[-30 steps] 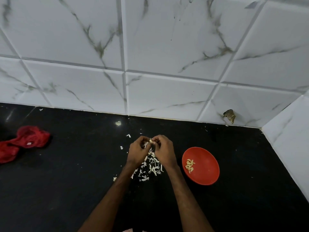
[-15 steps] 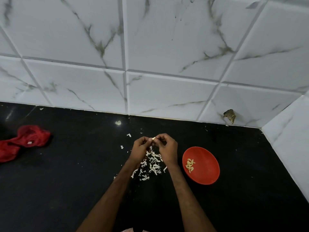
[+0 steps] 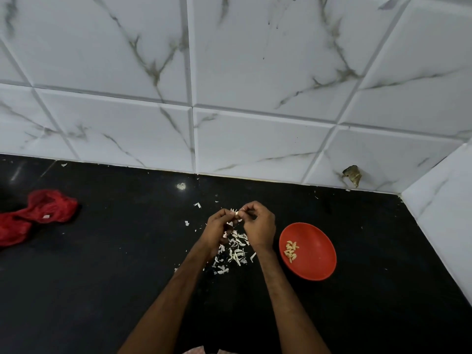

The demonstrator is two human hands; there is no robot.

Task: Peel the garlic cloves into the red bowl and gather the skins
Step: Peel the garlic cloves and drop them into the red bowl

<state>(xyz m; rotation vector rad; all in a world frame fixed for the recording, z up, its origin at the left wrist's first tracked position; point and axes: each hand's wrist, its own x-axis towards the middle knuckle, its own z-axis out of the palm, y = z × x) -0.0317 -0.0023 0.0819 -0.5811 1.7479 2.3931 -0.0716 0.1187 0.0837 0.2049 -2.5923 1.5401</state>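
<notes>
Over the middle of the black counter, my left hand (image 3: 217, 229) and my right hand (image 3: 259, 227) meet and pinch a small garlic clove (image 3: 237, 214) between their fingertips. Beneath them lies a loose heap of white garlic skins (image 3: 236, 251), with a few flakes scattered further out. The red bowl (image 3: 313, 261) sits just right of my right wrist. Several peeled cloves (image 3: 290, 250) lie in its left half.
A red mesh bag (image 3: 38, 213) lies crumpled at the far left of the counter (image 3: 102, 277). White marble-look tiles form the back wall (image 3: 255, 72), and a side wall (image 3: 447, 213) closes off the right. A chipped spot (image 3: 353, 175) marks the back wall's base.
Both hands have shifted slightly while working the clove, the right hand lifting and turning a little. The bowl and the skin heap have not moved.
</notes>
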